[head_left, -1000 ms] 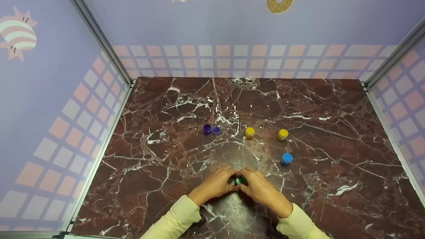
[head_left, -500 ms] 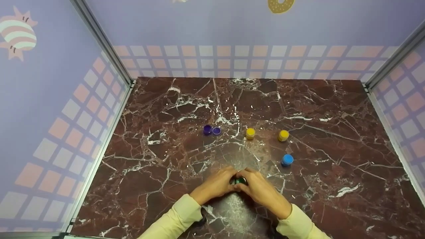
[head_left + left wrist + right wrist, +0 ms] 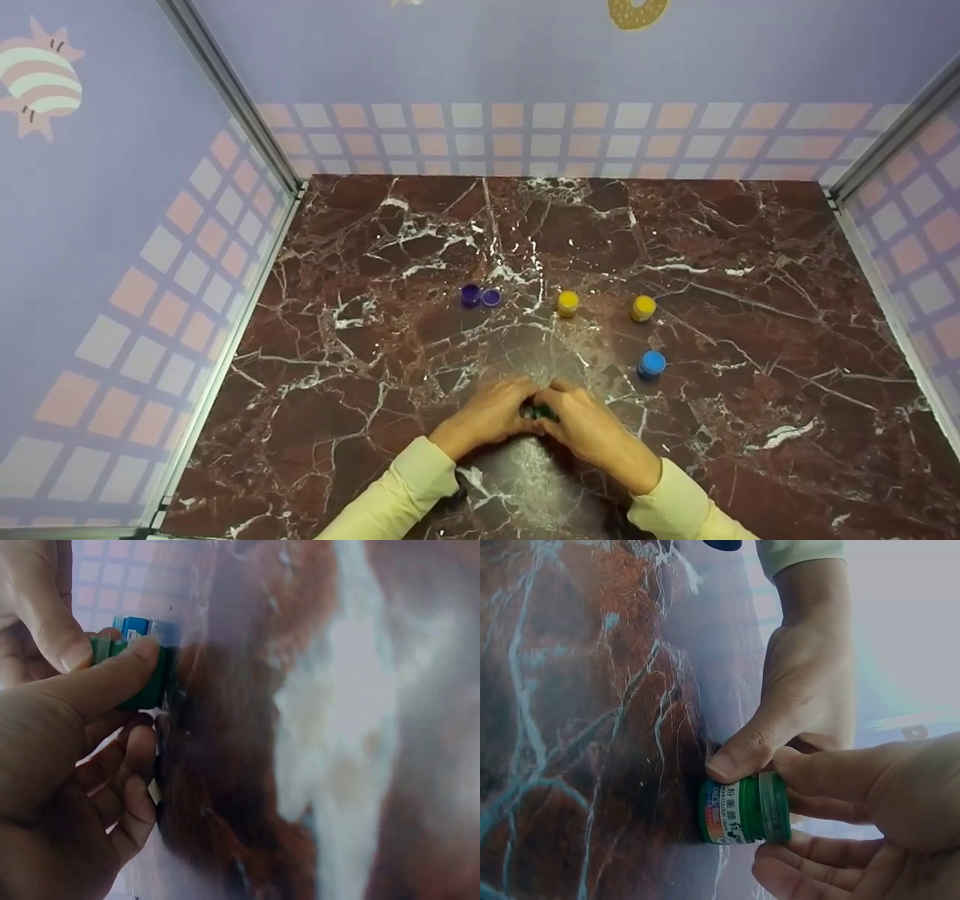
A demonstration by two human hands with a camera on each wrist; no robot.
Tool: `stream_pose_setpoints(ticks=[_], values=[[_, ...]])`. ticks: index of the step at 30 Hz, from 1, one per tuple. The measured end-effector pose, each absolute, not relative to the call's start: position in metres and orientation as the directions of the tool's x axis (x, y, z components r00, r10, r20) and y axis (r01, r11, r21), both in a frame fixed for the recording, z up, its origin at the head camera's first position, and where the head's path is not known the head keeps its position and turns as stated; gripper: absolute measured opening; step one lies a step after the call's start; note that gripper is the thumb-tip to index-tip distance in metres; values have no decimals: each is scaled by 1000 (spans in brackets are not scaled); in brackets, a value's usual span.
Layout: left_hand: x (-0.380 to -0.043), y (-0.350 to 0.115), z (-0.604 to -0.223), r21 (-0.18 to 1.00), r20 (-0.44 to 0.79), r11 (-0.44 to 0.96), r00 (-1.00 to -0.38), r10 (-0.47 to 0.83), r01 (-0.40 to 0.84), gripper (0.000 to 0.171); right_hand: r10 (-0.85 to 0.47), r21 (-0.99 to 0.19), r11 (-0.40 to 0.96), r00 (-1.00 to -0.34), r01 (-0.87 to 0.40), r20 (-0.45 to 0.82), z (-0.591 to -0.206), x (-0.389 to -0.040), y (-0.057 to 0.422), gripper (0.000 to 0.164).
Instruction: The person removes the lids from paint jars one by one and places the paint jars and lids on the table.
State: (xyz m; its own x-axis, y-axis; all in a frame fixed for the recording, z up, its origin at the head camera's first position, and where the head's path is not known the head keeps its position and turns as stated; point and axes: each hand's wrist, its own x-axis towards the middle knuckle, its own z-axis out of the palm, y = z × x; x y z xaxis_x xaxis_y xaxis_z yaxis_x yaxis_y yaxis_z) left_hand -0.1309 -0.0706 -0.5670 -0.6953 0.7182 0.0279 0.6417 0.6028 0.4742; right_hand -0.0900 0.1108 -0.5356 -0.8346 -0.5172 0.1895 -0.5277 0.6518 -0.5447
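Both hands meet over a small green paint jar point(image 3: 727, 814) near the front middle of the table. My left hand point(image 3: 487, 414) grips the jar's body, its thumb pressed along the side in the left wrist view. My right hand point(image 3: 589, 427) pinches the green lid point(image 3: 774, 806) between thumb and fingers. In the right wrist view the lid sits at the jar's top, and a printed label shows on the body. From the head view the fingers hide most of the jar. A blue jar point(image 3: 652, 364) stands beyond my right hand.
Two yellow jars point(image 3: 568, 304) stand farther back, the other yellow jar point(image 3: 643, 308) more to the right. A purple jar point(image 3: 470, 295) is beside a purple lid point(image 3: 491, 298), left of them. Patterned walls point(image 3: 480, 60) enclose the marbled table point(image 3: 337, 420) at back and sides.
My right hand's fingers have shifted a little around the green lid, covering more of it. Both hands stay in nearly the same place; the head view has drifted slightly.
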Motion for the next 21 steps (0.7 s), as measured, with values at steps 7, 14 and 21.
stream_pose_setpoints(ticks=[7, 14, 21], values=[[-135, -70, -568, 500, 18, 583, -680, 733, 641, 35, -633, -452, 620, -749, -641, 195, -535, -92, 114, 23], [-137, -68, -569, 511, 21, 570, -672, 740, 643, 47, -707, -401, 578, -682, -711, 190, -534, -96, 117, 23], [-137, -68, -569, 510, 35, 574, -682, 731, 641, 35, -777, -362, 494, -588, -790, 224, -535, -101, 119, 28]])
